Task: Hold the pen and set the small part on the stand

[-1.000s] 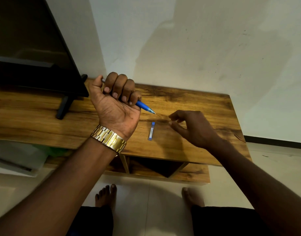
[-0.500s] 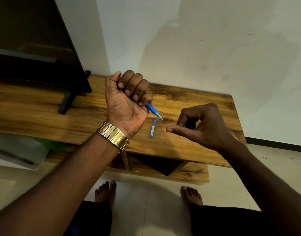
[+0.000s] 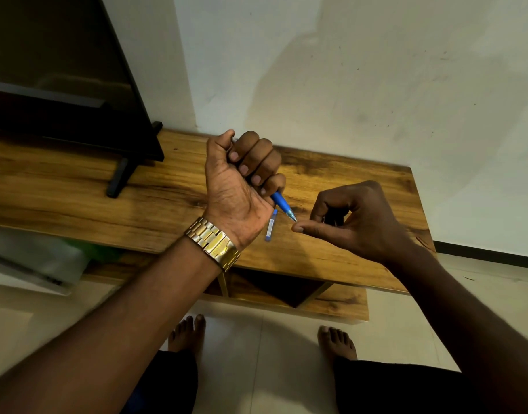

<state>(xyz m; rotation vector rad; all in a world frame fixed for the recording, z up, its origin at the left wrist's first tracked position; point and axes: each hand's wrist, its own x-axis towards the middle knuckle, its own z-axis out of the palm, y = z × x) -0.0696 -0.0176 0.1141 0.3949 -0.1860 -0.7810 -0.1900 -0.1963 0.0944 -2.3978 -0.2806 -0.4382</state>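
One pen [image 3: 282, 205], perhaps one lead tube [image 3: 271, 226]

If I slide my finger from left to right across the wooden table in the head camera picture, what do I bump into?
TV stand leg → left hand with the gold watch → little blue tube lying on the wooden table → blue pen tip → right hand.

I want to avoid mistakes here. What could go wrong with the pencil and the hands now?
1. The left hand grips the blue pencil in a fist, its thin tip almost at the right hand's thumb; it may prick the thumb.
2. The small blue tube lies loose on the table under the left wrist; a hand may knock it off.
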